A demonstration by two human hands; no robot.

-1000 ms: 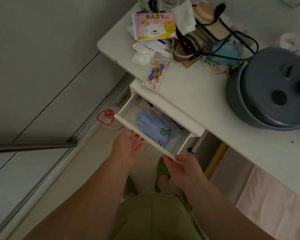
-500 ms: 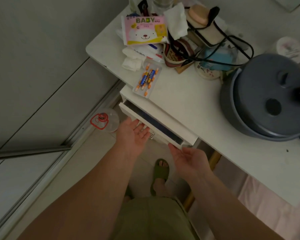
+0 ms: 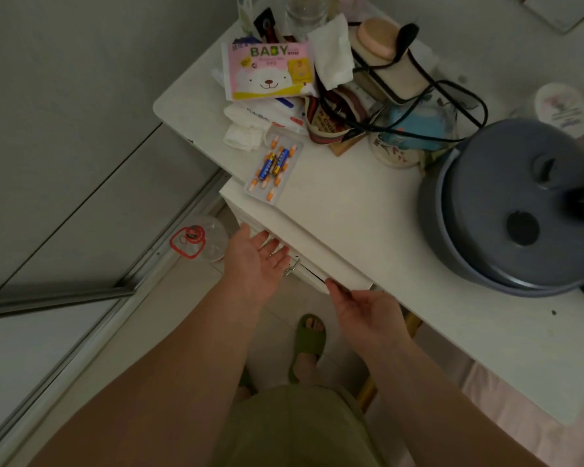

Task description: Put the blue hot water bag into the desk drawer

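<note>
Desk drawer [image 3: 312, 276], one, nearly flush under desk [image 3: 368, 210].
Two hands: left hand [image 3: 258, 261] fingers spread flat against front; right hand [image 3: 368, 310] fingers loosely together at its corner.

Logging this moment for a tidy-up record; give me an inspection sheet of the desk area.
Surface: white desk top, bare in front.
Job's things: white desk drawer nearly shut; blue hot water bag not visible.
Clutter: pink baby wipes pack, blister of batteries, grey round lidded pot.
Grippers: left hand open against drawer front; right hand open at its corner.
Cables: black cord looped over items.
Surroundings: green slipper on floor.
</note>
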